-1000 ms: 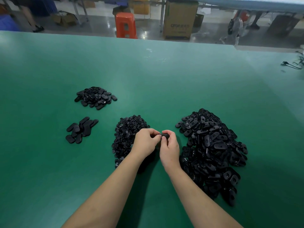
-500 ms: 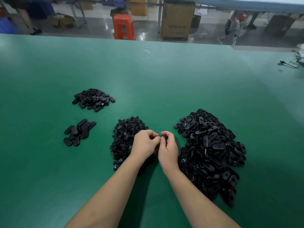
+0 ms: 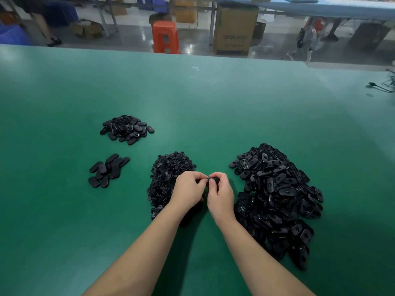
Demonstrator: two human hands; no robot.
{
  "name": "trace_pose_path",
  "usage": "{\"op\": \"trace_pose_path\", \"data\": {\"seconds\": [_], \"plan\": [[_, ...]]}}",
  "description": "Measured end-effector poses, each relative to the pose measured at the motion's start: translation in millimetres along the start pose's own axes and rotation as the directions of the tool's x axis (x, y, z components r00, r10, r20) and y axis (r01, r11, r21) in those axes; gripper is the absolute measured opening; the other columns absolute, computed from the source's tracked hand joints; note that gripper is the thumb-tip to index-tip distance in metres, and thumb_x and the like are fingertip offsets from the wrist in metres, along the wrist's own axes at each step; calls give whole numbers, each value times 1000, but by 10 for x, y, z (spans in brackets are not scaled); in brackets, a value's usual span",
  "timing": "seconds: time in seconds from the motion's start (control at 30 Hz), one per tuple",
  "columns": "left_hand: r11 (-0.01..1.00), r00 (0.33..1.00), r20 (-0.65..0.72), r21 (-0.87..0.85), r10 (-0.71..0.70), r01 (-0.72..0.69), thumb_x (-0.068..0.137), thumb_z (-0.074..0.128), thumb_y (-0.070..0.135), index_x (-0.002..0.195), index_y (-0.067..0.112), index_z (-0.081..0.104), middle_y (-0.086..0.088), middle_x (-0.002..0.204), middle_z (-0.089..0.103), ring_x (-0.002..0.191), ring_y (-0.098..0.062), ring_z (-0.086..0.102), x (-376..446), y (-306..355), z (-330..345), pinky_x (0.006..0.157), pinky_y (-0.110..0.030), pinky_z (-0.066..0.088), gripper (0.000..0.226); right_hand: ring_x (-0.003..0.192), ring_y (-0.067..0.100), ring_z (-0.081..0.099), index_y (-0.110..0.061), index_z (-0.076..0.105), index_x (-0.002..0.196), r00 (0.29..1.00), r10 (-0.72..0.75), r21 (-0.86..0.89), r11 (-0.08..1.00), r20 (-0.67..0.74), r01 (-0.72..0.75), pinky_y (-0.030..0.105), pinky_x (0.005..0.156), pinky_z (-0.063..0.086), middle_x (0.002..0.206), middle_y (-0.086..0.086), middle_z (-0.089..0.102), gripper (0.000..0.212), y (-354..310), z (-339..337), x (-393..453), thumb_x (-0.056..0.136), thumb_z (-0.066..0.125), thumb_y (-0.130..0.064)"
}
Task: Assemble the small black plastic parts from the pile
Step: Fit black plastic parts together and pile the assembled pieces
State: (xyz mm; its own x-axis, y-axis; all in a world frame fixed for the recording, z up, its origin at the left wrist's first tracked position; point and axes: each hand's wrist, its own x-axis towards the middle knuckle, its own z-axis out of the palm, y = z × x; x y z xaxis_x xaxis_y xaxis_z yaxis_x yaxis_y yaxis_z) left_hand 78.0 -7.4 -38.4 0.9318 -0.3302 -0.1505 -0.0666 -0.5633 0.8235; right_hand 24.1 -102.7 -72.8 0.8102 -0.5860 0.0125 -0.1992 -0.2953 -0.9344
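Bare forearms, no sleeves; left hand (image 3: 188, 189), right hand (image 3: 221, 194) ungloved.

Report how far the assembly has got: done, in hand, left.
Done, by the look of it: two small heaps of black oval plastic parts at far left and near left, a modest share. In hand: the left hand and right hand pinch one black piece together. Left: the large pile of oval shells and the pile of small round inserts.

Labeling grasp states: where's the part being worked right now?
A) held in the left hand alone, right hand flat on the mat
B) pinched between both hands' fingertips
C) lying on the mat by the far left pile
B: the small black part sits between the fingertips of the left hand and right hand, held above the green mat.
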Motion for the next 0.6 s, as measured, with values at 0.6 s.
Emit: {"op": "trace_pose_path", "data": {"seconds": [0.6], "plan": [[978,867,-474,51,-156,203,91,70,25,96,18,77,13,76,67,69,1,60,54,-472,-844,59,-19,43,11,85,15,66,-37,56,98,999,46,59,997,23,-47,44,80,56,93,-10,70,7,-12,36,-25,100,52,-31]]}}
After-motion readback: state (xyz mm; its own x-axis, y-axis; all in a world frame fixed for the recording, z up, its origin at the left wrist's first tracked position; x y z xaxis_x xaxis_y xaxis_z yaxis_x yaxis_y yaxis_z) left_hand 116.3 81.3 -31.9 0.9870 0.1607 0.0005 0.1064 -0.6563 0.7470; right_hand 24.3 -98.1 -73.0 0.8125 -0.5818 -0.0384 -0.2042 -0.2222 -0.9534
